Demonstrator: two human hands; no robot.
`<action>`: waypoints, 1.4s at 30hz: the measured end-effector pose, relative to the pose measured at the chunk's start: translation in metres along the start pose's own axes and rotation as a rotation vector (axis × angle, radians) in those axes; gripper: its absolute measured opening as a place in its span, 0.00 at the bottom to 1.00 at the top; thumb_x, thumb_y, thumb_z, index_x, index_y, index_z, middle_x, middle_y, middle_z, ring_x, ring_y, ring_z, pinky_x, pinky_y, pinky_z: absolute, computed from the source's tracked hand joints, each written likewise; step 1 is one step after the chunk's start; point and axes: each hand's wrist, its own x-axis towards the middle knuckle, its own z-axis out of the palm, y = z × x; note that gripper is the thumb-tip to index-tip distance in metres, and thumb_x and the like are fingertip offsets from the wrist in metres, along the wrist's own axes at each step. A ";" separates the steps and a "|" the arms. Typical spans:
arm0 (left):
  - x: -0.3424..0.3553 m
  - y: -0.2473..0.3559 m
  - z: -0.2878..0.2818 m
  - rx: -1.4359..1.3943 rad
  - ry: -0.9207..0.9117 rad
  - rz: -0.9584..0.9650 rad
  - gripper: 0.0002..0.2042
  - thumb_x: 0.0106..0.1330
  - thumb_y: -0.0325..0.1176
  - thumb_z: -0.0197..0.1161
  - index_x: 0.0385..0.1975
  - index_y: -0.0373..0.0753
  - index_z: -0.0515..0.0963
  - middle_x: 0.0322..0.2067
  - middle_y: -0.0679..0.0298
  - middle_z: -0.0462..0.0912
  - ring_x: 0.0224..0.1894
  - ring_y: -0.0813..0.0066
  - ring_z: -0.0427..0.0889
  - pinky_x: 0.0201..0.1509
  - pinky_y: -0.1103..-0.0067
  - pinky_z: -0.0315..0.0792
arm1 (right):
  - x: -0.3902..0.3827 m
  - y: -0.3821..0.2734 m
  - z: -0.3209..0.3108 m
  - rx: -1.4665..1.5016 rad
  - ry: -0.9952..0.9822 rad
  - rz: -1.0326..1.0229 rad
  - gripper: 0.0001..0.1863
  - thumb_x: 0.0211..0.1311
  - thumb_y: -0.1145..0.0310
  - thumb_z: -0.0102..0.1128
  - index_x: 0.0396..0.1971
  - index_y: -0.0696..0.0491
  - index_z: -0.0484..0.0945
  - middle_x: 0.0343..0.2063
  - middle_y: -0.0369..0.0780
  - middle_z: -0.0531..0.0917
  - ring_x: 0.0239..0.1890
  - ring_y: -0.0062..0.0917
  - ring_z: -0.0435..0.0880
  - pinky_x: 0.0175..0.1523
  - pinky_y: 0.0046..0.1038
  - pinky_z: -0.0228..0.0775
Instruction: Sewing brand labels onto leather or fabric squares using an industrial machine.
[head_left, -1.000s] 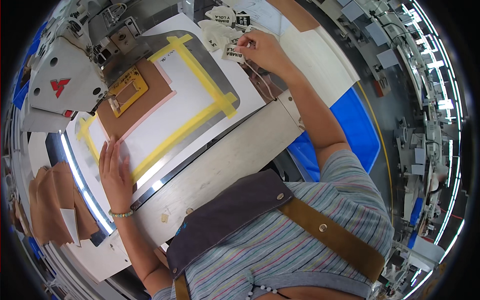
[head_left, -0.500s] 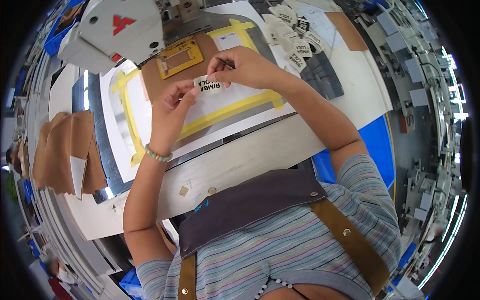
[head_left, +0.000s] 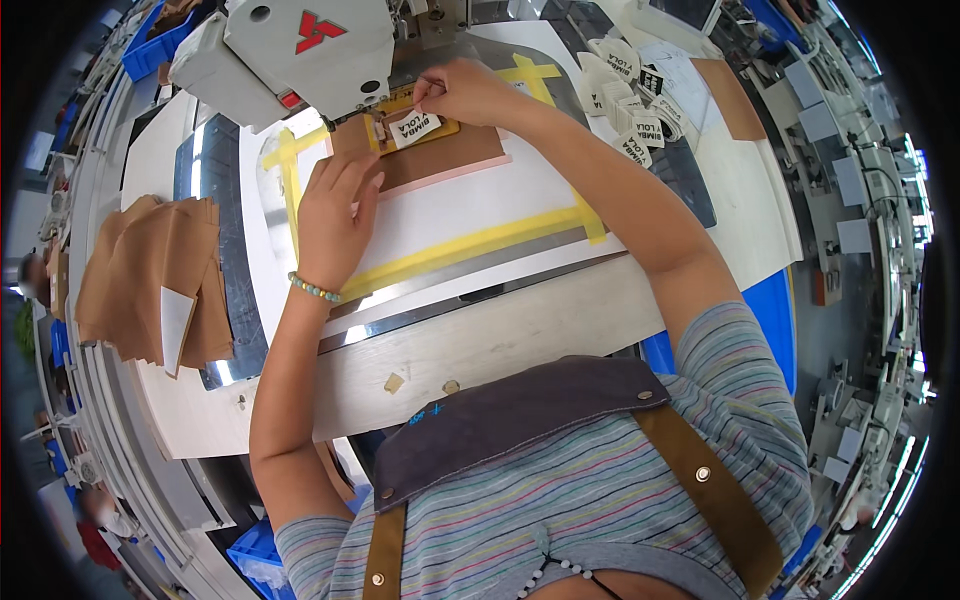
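Observation:
My right hand (head_left: 465, 92) is over the yellow template (head_left: 443, 128), its fingers pinched on a thin dark tool, mostly hidden. Just below those fingertips, a white fabric label (head_left: 418, 128) with black lettering lies tilted over the template; whether the fingers also touch it I cannot tell. The template is on a brown piece (head_left: 450, 168), beneath the head of a sewing machine (head_left: 300, 50). My left hand (head_left: 340, 212) holds nothing, with fingers stretched and thumb apart, at the left edge of the brown piece.
A white sheet framed by yellow tape (head_left: 470, 235) surrounds the brown piece. More labels (head_left: 630, 105) are heaped at the far right, beside a flat brown piece (head_left: 728, 98). Stacked brown pieces (head_left: 150, 280) lie at the left. A blue bin (head_left: 770, 325) stands right of the table.
The label has gone from between both hands to over the template. My right hand moved farther away with it; my left hand let go and opened. The view has shifted slightly.

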 end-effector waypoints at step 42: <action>0.023 -0.037 0.025 0.166 -0.138 0.210 0.22 0.68 0.32 0.69 0.60 0.32 0.78 0.65 0.57 0.78 0.71 0.49 0.69 0.75 0.62 0.65 | -0.050 0.017 -0.002 -0.616 -0.017 -0.513 0.23 0.61 0.82 0.56 0.54 0.51 0.86 0.64 0.36 0.81 0.68 0.32 0.74 0.69 0.33 0.73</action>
